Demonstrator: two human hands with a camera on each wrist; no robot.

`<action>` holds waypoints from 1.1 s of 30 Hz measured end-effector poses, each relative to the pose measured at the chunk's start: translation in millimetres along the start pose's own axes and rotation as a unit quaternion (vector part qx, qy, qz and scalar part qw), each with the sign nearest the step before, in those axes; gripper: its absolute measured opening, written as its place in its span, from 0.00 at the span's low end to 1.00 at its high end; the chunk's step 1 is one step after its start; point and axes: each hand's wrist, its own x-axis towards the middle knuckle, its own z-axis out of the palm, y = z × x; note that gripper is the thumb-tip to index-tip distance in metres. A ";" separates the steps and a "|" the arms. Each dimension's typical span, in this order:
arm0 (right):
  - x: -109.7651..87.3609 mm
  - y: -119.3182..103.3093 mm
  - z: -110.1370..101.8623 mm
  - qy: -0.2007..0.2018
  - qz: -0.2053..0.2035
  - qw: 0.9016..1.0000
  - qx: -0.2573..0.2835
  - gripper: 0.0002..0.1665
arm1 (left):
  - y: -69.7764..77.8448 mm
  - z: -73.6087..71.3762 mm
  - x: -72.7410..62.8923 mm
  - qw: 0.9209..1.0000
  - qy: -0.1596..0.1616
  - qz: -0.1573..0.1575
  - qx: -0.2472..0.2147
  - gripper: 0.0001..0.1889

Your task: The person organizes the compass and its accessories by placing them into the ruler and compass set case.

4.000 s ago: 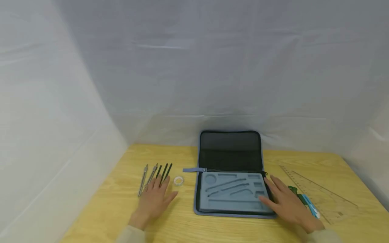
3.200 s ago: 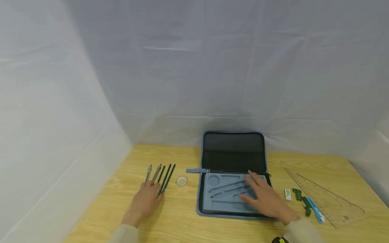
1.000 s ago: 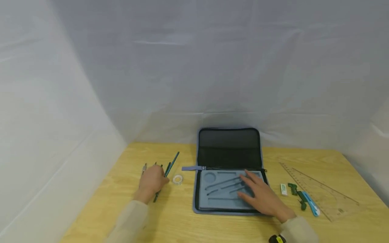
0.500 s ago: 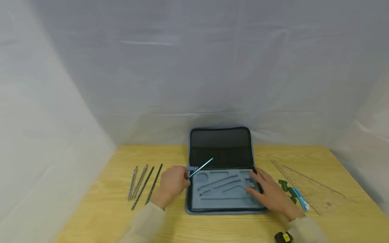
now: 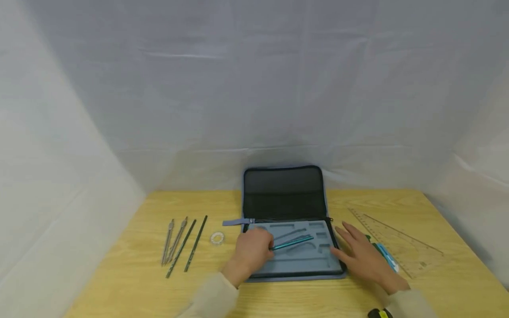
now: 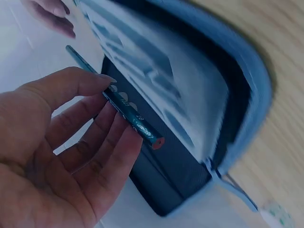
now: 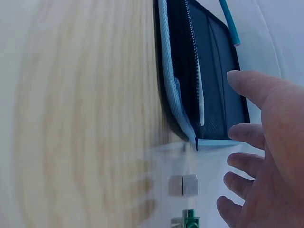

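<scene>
My left hand [image 5: 254,249] pinches a dark green pencil [image 5: 292,242] between thumb and fingers. The pencil is over the grey moulded tray [image 5: 302,266] of the unzipped case, pointing right; a "2B" mark and its reddish end show in the left wrist view. Whether it touches the tray, I cannot tell. At the case's right edge is my right hand [image 5: 366,256], fingers spread, holding nothing. Two more green pencils [image 5: 182,248] lie on the table at left, beside two metal compasses [image 5: 168,242]. A small tape roll [image 5: 217,238] sits between them and the case.
The case's black mesh lid [image 5: 284,194] stands up at the back. Right of it are a clear set square [image 5: 409,247], a blue utility knife [image 5: 387,257] and, in the right wrist view, a white eraser [image 7: 190,185] and a green piece [image 7: 191,219]. White sheeting surrounds the table.
My left hand has picked up one of the three pencils from the left and carried it right, over the case. My right hand has shifted from over the tray to the case's right edge.
</scene>
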 end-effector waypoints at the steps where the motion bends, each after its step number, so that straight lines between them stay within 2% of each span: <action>1: -1.1 0.5 -0.5 0.000 0.002 1.000 0.003 0.44 | 2.5 2.4 0.6 1.000 -0.001 0.007 0.002 0.09; 5: -5.0 1.7 -1.9 0.009 -0.002 1.000 0.004 0.43 | 10.1 10.5 1.1 1.000 -0.008 0.026 -0.015 0.11; 8: -7.7 2.4 -2.1 0.017 -0.007 1.000 0.002 0.41 | 13.3 16.2 0.3 0.999 -0.018 0.028 -0.034 0.15; 13: -11.9 3.6 -2.3 0.021 -0.003 1.000 0.007 0.39 | 17.1 21.7 0.6 0.999 -0.026 0.027 -0.040 0.22; 22: -15.7 2.3 -2.6 0.020 -0.001 1.000 0.007 0.40 | 19.7 27.3 0.7 0.997 -0.048 0.027 -0.057 0.14; 29: -15.3 -0.2 -3.6 0.013 0.000 1.000 0.008 0.39 | 17.1 28.0 -1.6 0.998 -0.019 0.033 -0.057 0.10; 33: -15.7 -2.9 -3.5 0.017 -0.009 1.000 0.013 0.37 | 13.6 27.5 -3.6 0.998 -0.025 0.019 -0.053 0.10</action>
